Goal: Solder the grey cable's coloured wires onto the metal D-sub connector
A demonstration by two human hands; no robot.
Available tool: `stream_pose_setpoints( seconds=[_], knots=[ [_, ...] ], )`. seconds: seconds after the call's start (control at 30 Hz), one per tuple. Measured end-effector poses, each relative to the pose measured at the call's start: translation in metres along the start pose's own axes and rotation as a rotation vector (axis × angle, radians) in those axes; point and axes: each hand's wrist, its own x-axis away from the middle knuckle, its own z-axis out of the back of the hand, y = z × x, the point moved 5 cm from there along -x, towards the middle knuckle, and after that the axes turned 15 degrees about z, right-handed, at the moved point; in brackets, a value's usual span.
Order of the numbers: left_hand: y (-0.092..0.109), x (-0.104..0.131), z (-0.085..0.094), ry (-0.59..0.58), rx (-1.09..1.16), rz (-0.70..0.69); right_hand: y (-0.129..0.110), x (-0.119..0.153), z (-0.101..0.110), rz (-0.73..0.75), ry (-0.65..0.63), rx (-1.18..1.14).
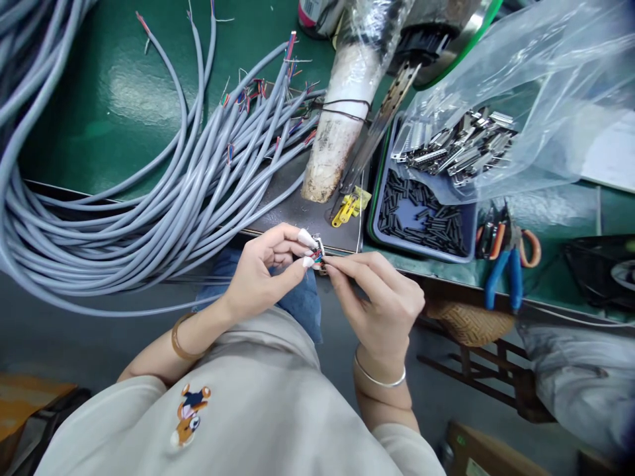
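Admittedly, the small connector (319, 246) near the centre of the frame is hard to make out, because fingertips cover much of it; only some coloured wires and a bit of pale metal are visible. At the upper left, the bundle of grey cables (163, 225) is cut off by the frame edge, and in the upper right a clear plastic bag (536, 99) partly veils the metal connector shells (466, 145).

The grip of the left hand (260, 268) is narrow: thumb and index finger pinch the connector with its wires. The right hand (381, 297) also has a narrow grip, its index fingertip and thumb at the lower right side of the same piece; whether they clasp it or only touch it, I cannot tell.

Above the hands, the green counter (114, 86) carries the cables, a yellow plastic piece (350, 206), and, right of centre, a blue tray (470, 231) with short black tubes (426, 221). Just beside the tray, blue-handled pliers (516, 271) project over the edge of the counter. Below, at the lower right, a dark wooden stool (476, 370) and a cardboard box (486, 456) are seen.
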Motion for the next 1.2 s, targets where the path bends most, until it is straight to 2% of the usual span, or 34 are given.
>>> stream_pose_setpoints(
  seconds=[0.13,0.23,0.33,0.5,0.57,0.77,0.87,0.97,1.1,1.2],
  knots=[
    [-0.001,0.0,0.001,-0.078,0.104,0.013,0.01,0.007,0.01,-0.16,0.257,0.011],
    [-0.001,0.001,0.001,-0.091,0.129,0.027,0.019,0.014,0.009,-0.311,0.351,-0.08],
    [-0.001,0.001,0.001,-0.098,0.126,0.043,0.023,0.016,0.001,-0.395,0.314,-0.237],
    [-0.001,0.002,0.001,-0.111,0.126,0.038,0.02,0.014,0.0,-0.304,0.328,-0.276],
    [-0.001,0.003,0.0,-0.105,0.111,0.013,0.022,0.016,0.0,-0.337,0.331,-0.274],
    [0.001,0.009,-0.001,-0.038,-0.087,-0.122,0.028,0.013,-0.009,-0.473,0.165,-0.503],
    [0.002,0.013,0.0,0.001,-0.223,-0.194,0.029,0.008,-0.008,-0.432,0.154,-0.526],
    [0.003,0.016,0.001,0.015,-0.302,-0.274,0.027,0.005,-0.004,-0.32,0.168,-0.49],
    [0.002,0.015,0.004,0.041,-0.318,-0.332,0.02,0.004,-0.001,-0.152,0.144,-0.416],
    [0.004,0.014,0.005,0.053,-0.316,-0.383,0.015,0.005,0.003,-0.08,0.145,-0.335]
  ],
)
